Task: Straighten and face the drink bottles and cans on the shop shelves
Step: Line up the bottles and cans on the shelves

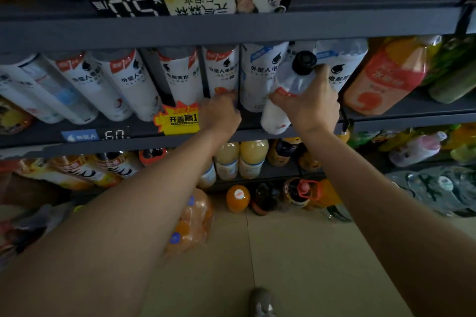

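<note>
Task looks abt halfway on this shelf (77, 136). White bottle (286, 90) w/ black cap is gripped round its body by right hand (313, 104), tilted at the shelf's front edge, not yet seated. Left hand (221, 114) is curled against the next bottle (222, 72); grip can't be told. Row on left is faced already.

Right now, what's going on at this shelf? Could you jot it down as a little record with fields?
place: shop drinks shelf
right hand: grips a white bottle with a black cap, tilted, pulled out from the row
left hand: touches the base of a white bottle with an orange picture
row: white bottles between dividers
below: yellow juice bottles
</note>
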Tool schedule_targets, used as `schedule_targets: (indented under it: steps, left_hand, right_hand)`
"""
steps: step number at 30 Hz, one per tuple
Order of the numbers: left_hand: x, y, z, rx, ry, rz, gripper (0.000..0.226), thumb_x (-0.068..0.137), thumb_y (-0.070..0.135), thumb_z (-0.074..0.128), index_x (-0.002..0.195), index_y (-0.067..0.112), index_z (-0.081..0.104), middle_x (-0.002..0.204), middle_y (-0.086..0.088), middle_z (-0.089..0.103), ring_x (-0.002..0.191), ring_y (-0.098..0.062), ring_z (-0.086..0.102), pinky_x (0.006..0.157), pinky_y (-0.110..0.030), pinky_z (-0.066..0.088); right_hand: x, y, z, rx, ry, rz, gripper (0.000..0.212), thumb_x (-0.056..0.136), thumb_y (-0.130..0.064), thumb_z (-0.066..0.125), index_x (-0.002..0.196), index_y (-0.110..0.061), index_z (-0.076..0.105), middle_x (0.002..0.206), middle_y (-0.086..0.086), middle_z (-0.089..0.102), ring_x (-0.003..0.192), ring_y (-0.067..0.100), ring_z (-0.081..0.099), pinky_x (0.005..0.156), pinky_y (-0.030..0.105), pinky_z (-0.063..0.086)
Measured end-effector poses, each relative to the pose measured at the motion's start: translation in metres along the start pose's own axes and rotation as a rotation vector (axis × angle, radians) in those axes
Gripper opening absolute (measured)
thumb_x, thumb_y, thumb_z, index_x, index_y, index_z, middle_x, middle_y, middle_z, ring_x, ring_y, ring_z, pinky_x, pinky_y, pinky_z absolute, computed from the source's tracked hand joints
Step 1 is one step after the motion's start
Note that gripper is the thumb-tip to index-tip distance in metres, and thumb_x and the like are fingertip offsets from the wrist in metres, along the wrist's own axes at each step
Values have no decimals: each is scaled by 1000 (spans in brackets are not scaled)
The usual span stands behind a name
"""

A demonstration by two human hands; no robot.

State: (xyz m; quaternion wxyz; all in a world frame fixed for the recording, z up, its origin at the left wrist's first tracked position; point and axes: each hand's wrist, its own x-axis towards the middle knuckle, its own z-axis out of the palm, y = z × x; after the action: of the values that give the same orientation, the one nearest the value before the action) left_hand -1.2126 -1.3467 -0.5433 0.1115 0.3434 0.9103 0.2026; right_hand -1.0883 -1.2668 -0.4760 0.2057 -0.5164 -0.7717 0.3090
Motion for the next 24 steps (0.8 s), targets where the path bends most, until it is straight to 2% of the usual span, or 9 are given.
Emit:
schedule_targets:
  steps: [2, 4, 8, 14, 18, 21, 24]
  left_hand:
    - [-4, -19, -7, -118, 110, -90, 29, 91, 15, 49, 117, 11, 59, 117, -12, 62, 109, -31, 56, 88, -35, 45]
    - [-8, -34, -16, -227, 221, -242, 25, 91, 19, 52, 110, 5, 58, 115, -15, 61, 107, -31, 56, 84, -34, 44]
    - [-6, -46, -27, -342, 274, -450, 57, 87, 31, 59, 128, -1, 37, 134, -19, 45, 120, -34, 47, 92, -37, 39]
    - [29, -38, -40, -335, 250, -551, 81, 81, 40, 66, 141, 6, 23, 143, -11, 40, 130, -32, 38, 102, -42, 37]
    - [29, -39, -36, -385, 311, -584, 80, 80, 37, 68, 140, 6, 24, 143, -12, 39, 131, -32, 37, 104, -41, 34]
    - [25, -45, -36, -390, 377, -628, 81, 85, 34, 64, 144, 4, 17, 146, -13, 32, 132, -29, 32, 106, -37, 26]
    - [27, -52, -37, -430, 400, -644, 85, 85, 32, 65, 145, 2, 13, 145, -14, 34, 131, -28, 34, 107, -37, 29]
  right_hand:
    - [-15, -2, 6, -40, -40, -58, 71, 72, -43, 75, 126, -15, 38, 112, 11, 61, 100, 33, 58, 67, 34, 40]
    - [-24, -10, 14, -75, -88, -147, 71, 73, -44, 74, 128, -17, 38, 113, 9, 62, 102, 33, 58, 66, 34, 40]
    - [-23, -33, 31, -86, -142, -272, 70, 75, -46, 72, 128, -17, 36, 107, 7, 63, 96, 32, 59, 62, 35, 41]
    - [-20, -50, 44, -156, -216, -337, 74, 74, -42, 72, 131, -16, 34, 115, 7, 59, 103, 32, 56, 65, 33, 36]
    - [-20, -50, 48, -138, -188, -295, 72, 74, -42, 72, 130, -16, 35, 113, 7, 60, 102, 32, 57, 67, 32, 37]
    - [-19, -52, 48, -139, -179, -283, 72, 74, -43, 72, 130, -16, 36, 112, 8, 60, 101, 33, 57, 68, 33, 38]
    - [-17, -52, 48, -120, -167, -266, 75, 74, -45, 72, 132, -16, 35, 111, 9, 61, 100, 34, 58, 66, 34, 39]
